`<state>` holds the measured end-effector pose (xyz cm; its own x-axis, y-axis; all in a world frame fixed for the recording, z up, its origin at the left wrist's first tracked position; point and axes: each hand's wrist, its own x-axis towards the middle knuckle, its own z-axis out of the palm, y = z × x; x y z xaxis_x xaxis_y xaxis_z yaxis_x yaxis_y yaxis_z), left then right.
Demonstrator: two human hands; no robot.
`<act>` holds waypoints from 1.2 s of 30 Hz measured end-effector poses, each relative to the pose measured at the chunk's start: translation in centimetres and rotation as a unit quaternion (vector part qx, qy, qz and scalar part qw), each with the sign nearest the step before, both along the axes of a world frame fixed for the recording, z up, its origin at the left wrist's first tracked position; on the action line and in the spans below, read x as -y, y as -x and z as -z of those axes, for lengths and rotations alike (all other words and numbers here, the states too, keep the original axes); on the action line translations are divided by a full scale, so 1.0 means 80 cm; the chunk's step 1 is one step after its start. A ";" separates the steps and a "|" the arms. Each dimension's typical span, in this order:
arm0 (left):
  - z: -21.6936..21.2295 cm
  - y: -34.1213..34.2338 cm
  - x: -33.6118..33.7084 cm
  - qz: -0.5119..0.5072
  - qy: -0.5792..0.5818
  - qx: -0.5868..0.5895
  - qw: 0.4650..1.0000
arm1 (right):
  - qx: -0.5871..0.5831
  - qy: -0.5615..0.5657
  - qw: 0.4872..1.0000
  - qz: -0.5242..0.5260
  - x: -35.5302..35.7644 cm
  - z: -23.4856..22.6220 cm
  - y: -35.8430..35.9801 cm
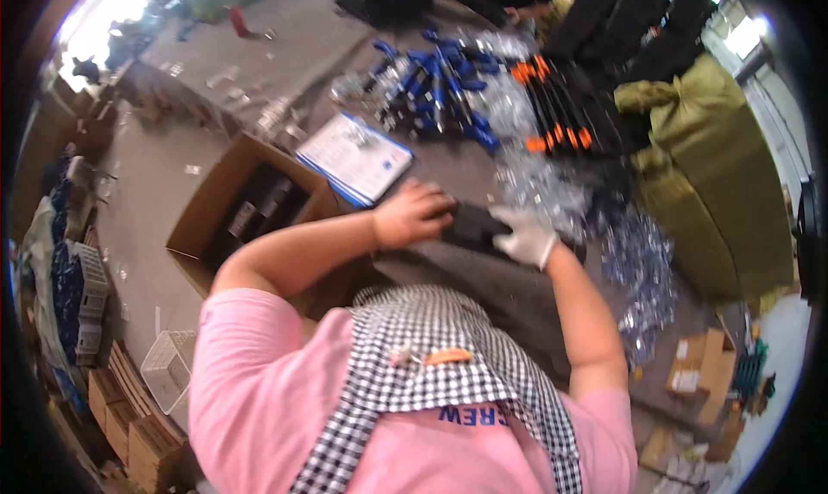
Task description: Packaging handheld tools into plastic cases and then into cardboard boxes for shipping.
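A dark, long, flat case (474, 225) lies on the grey-brown tabletop in front of me; its exact kind is blurred. My left hand (414, 213), bare, has its fingers bent over the case's left end. On the right part of the case, my right hand (524, 237) in a white glove grips it with thumb and fingers. Just beyond my left hand, a clipboard with printed paper (358, 157) rests on the table. Left of my left forearm stands an open cardboard box (194, 222) with black packages (259, 205) inside.
Blue-and-black handled tools (435, 88) are heaped at the far middle. Orange-ended black tools (552, 106) lie beside them. Clear plastic wrappers (634, 261) spread along the right. A large olive sack (707, 175) stands at the right. A white plastic basket (168, 369) sits lower left.
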<state>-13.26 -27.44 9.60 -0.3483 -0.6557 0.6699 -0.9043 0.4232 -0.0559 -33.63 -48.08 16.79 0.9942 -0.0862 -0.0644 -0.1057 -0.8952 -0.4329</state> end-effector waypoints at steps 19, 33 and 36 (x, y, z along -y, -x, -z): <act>-0.218 -0.091 -0.162 -0.184 -0.364 -0.397 0.822 | 0.159 0.100 0.948 -0.257 -0.170 -0.108 -0.229; -0.130 -0.130 -0.360 -0.485 -0.227 -0.556 0.636 | 0.347 -0.152 0.888 -0.261 -0.225 -0.112 -0.336; -0.074 -0.142 -0.359 -0.484 -0.273 -0.516 0.652 | 0.275 -0.143 0.926 -0.215 -0.202 -0.067 -0.336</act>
<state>-1.93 1.32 15.51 0.8574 -0.4718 -0.2057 -0.1988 -0.6722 0.7132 -6.78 -31.88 22.14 0.8223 0.2678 0.5020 0.5403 -0.6441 -0.5414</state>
